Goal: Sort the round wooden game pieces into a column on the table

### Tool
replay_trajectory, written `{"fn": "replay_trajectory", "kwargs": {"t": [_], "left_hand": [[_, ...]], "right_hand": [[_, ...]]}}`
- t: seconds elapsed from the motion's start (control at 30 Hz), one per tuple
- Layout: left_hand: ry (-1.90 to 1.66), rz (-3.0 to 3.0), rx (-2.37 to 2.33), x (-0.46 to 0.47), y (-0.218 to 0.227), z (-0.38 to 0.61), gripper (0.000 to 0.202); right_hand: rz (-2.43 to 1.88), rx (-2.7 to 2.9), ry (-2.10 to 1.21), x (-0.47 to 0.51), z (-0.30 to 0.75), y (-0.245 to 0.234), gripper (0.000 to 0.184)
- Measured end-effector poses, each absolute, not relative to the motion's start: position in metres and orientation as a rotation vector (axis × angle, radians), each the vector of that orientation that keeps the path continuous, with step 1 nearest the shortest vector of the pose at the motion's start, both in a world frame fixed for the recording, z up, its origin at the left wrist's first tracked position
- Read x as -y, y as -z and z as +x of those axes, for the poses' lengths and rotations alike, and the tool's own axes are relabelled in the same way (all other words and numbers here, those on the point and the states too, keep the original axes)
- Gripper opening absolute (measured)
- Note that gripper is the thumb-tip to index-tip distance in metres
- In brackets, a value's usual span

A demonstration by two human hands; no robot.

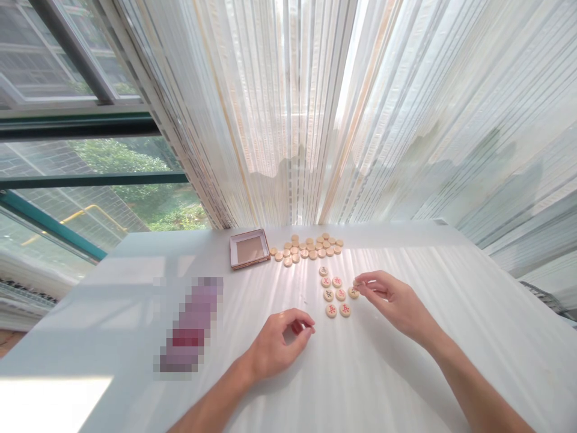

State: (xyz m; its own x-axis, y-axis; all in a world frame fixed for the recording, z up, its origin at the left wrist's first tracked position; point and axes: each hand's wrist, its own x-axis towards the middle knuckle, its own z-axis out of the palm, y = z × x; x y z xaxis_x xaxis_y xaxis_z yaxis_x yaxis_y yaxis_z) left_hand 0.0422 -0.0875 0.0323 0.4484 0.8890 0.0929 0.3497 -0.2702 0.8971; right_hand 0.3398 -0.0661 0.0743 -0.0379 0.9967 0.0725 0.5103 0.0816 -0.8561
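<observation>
Several round wooden Chinese chess pieces with red or black characters lie face up in short rows near the table's middle, among them a red piece (pixel 340 293). My right hand (pixel 396 304) has its thumb and fingertips pinched at the edge of a black-marked chess piece (pixel 354 292) at the right of the group, partly covering it. To the lower left of the rows, my left hand (pixel 279 344) hovers low or rests on the table; I cannot tell which. Its fingers curl in, thumb tip close to the index finger, with no piece visible in them.
Behind the rows, many more chess pieces (pixel 313 254) lie loosely, seemingly face down. A shallow open box (pixel 231 255) stands left of them on the white table (pixel 180 252). A blurred purple item (pixel 198 313) lies at left. Striped curtains (pixel 288 120) hang behind, beside a window.
</observation>
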Motion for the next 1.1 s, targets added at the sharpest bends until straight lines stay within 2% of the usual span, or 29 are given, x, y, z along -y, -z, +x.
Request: {"fn": "replay_trajectory", "kwargs": {"t": [0.23,0.43,0.7,1.03,1.1], "left_hand": [[-0.787,1.799,-1.043,0.088,-0.030,0.042,0.011],[-0.797,1.818,-1.038,0.088,-0.032,0.042,0.011],[-0.789,1.855,-1.034,0.088,-0.034,0.042,0.012],[-0.777,1.869,-1.029,0.087,-0.035,0.043,0.013],[-0.775,1.867,-1.024,0.088,-0.036,0.042,0.013]], "right_hand": [[-1.515,1.764,-1.313,0.076,0.335,-0.079,0.026],[-1.537,1.804,-1.506,0.088,0.314,-0.067,0.027],[-1.582,1.843,-1.377,0.094,0.302,-0.063,0.036],[-1.645,1.853,-1.267,0.099,0.295,-0.061,0.033],[-1.612,1.880,-1.262,0.100,0.294,-0.064,0.027]]}}
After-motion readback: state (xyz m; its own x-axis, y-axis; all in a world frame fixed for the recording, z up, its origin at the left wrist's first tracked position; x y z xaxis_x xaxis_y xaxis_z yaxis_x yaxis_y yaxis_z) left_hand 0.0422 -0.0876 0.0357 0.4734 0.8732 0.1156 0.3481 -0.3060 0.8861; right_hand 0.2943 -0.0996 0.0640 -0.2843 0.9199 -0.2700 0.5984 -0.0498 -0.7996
